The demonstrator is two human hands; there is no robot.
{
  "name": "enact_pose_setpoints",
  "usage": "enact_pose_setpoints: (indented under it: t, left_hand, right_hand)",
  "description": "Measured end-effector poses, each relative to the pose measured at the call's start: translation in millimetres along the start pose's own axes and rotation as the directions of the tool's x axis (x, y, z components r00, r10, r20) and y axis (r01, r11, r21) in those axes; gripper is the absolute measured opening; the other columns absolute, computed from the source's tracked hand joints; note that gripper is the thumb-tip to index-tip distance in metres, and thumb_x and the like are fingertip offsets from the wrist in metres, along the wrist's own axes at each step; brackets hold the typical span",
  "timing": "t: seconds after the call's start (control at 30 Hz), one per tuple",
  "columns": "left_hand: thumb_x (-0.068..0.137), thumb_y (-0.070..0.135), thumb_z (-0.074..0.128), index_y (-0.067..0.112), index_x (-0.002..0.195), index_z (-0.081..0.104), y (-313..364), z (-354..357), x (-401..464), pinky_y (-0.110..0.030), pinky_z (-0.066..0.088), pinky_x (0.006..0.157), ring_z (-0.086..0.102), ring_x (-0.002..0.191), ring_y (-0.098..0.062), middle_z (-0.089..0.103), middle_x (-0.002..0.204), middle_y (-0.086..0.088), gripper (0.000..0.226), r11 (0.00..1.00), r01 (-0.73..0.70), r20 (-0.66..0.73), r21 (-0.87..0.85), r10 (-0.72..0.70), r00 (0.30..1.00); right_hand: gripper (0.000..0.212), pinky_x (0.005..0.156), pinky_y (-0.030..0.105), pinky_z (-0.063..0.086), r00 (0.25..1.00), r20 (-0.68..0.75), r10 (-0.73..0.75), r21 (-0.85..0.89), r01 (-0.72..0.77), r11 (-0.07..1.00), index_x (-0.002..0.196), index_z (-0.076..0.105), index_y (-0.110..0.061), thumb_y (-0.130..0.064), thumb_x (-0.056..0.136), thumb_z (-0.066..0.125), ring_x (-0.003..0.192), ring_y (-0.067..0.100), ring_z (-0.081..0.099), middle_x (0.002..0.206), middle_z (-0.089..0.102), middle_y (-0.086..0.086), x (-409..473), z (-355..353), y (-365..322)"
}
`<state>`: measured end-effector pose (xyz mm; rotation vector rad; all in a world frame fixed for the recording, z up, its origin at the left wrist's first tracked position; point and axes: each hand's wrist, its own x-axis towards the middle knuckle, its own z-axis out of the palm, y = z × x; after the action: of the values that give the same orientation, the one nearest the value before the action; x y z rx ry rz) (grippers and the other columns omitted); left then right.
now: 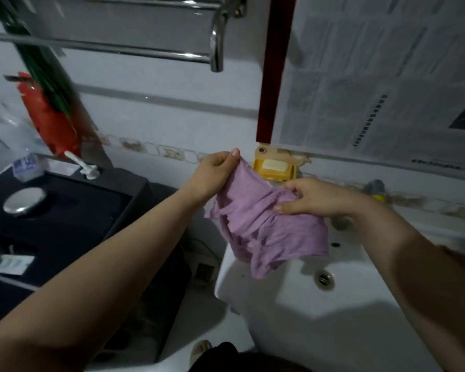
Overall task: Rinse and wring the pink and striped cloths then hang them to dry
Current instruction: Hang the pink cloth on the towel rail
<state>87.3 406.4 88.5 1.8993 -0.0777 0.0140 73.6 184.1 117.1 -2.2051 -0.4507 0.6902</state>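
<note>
Pink cloth held bunched above white sink, top edge pinched by left hand, right hand gripping folds, tap hidden behind right wrist, striped cloth unseen.

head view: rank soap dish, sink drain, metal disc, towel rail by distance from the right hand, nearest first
From the right hand:
1. soap dish, just behind it on the wall
2. sink drain, below in the basin
3. towel rail, up left
4. metal disc, far left

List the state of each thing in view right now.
Pink cloth: held up over the sink, bunched, not spread.
Left hand: pinching the cloth's top corner.
Right hand: gripping the cloth's side.
Sink: no water running, drain open.
Towel rail: nothing hanging on it.
Soap dish: holding a bar.
</note>
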Motion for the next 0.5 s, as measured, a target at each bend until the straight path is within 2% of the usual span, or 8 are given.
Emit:
enact_pose_setpoints:
  t: [0.07, 0.13, 0.23, 0.3, 0.33, 0.4, 0.43, 0.5]
  left_hand:
    - [0.1, 0.037, 0.044, 0.021, 0.058, 0.033, 3, -29, 12, -0.019, 0.026, 0.046, 0.03, 0.046, -0.002, 0.035, 0.049, 0.013, 0.046, 0.999, -0.037, -0.033, 0.022, 0.038, 0.999]
    - [0.1, 0.034, 0.044, 0.021, 0.056, 0.041, 8, -57, 21, -0.017, 0.033, 0.048, 0.039, 0.044, 0.001, 0.045, 0.044, 0.015, 0.047, 0.999, -0.008, -0.04, -0.051, 0.006, 0.999]
    - [0.101, 0.032, 0.044, 0.016, 0.068, 0.06, 18, -99, 27, -0.017, 0.047, 0.056, 0.058, 0.053, -0.003, 0.063, 0.056, 0.008, 0.04, 0.97, 0.077, 0.058, -0.229, -0.065, 0.996]
    - [0.101, 0.033, 0.044, 0.014, 0.077, 0.064, 22, -123, 29, -0.019, 0.048, 0.06, 0.059, 0.059, -0.007, 0.065, 0.064, 0.003, 0.037, 0.974, 0.042, 0.09, -0.222, -0.022, 0.996]
    - [0.101, 0.034, 0.043, 0.014, 0.078, 0.064, 24, -134, 30, -0.02, 0.047, 0.061, 0.058, 0.06, -0.007, 0.064, 0.065, 0.003, 0.037, 0.978, 0.002, 0.073, -0.208, 0.014, 0.997]
    - [0.102, 0.033, 0.042, 0.012, 0.075, 0.062, 26, -154, 33, -0.019, 0.044, 0.058, 0.053, 0.059, -0.006, 0.061, 0.064, 0.005, 0.04, 0.987, -0.098, 0.02, -0.123, 0.102, 0.995]
    - [0.102, 0.032, 0.041, 0.007, 0.076, 0.061, 27, -163, 35, -0.02, 0.042, 0.058, 0.05, 0.06, -0.007, 0.059, 0.066, 0.003, 0.041, 0.987, -0.154, 0.002, -0.051, 0.155, 0.988]
    - [0.103, 0.029, 0.04, -0.004, 0.082, 0.055, 28, -180, 38, -0.025, 0.037, 0.06, 0.042, 0.064, -0.01, 0.051, 0.072, -0.006, 0.042, 0.965, -0.241, 0.004, 0.099, 0.242, 0.97]
  right_hand:
    - [0.02, 0.07, 0.018, 0.047, 0.999, -0.045, -0.018, -0.046, 0.016, 0.999, 0.091, 0.069, -0.017, -0.034, 0.082, 0.069, 0.073, 0.002, 0.061, 0.084, 0.068, -0.007, 18, 4, -21]
    - [0.01, 0.078, 0.016, 0.048, 0.98, -0.167, -0.107, 0.057, 0.118, 0.991, 0.097, 0.067, -0.019, -0.021, 0.087, 0.065, 0.081, 0.0, 0.06, 0.092, 0.066, -0.009, 34, 8, -39]
    - [0.033, 0.073, 0.01, 0.048, 0.919, -0.373, -0.128, 0.153, 0.197, 0.968, 0.1, 0.059, -0.03, 0.001, 0.094, 0.048, 0.081, -0.006, 0.06, 0.099, 0.064, -0.01, 54, 14, -51]
    - [0.044, 0.076, 0.022, 0.052, 0.87, -0.481, -0.11, 0.085, 0.171, 0.982, 0.095, 0.059, -0.041, 0.0, 0.095, 0.042, 0.09, 0.006, 0.064, 0.105, 0.066, -0.003, 63, 18, -51]
    - [0.043, 0.079, 0.03, 0.054, 0.856, -0.508, -0.099, -0.017, 0.105, 0.994, 0.091, 0.058, -0.044, -0.004, 0.095, 0.042, 0.093, 0.015, 0.065, 0.106, 0.067, 0.0, 66, 21, -50]
    - [0.031, 0.072, 0.035, 0.054, 0.853, -0.52, -0.045, -0.206, -0.074, 0.976, 0.082, 0.056, -0.039, -0.015, 0.096, 0.041, 0.079, 0.022, 0.065, 0.095, 0.068, 0.003, 70, 25, -54]
    - [0.027, 0.063, 0.033, 0.053, 0.838, -0.545, -0.024, -0.191, -0.097, 0.977, 0.082, 0.055, -0.034, -0.019, 0.098, 0.038, 0.069, 0.022, 0.064, 0.087, 0.068, 0.004, 73, 27, -58]
    - [0.025, 0.046, 0.026, 0.047, 0.813, -0.578, 0.066, 0.076, -0.026, 0.997, 0.095, 0.053, -0.024, -0.023, 0.102, 0.029, 0.05, 0.022, 0.06, 0.073, 0.067, 0.008, 79, 30, -74]
